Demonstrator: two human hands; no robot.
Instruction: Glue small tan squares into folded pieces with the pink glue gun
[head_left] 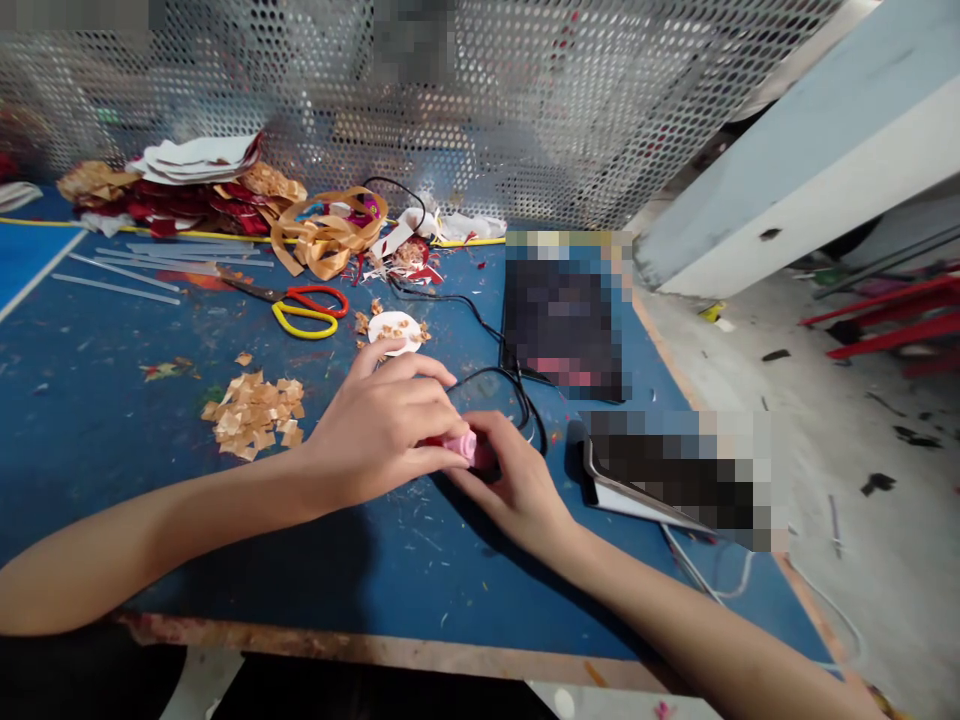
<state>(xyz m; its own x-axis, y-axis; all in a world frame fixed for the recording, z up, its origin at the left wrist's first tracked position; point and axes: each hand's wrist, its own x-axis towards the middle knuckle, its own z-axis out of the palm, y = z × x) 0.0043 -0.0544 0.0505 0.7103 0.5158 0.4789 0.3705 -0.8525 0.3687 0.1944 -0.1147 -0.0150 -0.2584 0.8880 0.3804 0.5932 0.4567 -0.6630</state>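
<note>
Near the middle of the blue table, my left hand (pixel 390 425) and my right hand (pixel 514 475) meet around a small pink object (pixel 462 447). Fingers of both hands close on it, and they cover most of its shape. Just beyond my left hand lies a white paper disc (pixel 393 332) with small tan pieces on it. A pile of tan paper squares (pixel 255 415) sits left of my left wrist. Scissors (pixel 311 308) with one red and one yellow handle lie behind the pile, their blades spread slightly.
Clear thin sticks (pixel 157 258), a tan ribbon coil (pixel 322 240) and red and tan material (pixel 202 205) lie along the back by a perforated metal screen (pixel 480 110). Black cables (pixel 480 310) run beside a dark, blurred tablet-like object (pixel 562 320). A blurred device (pixel 667 480) lies right.
</note>
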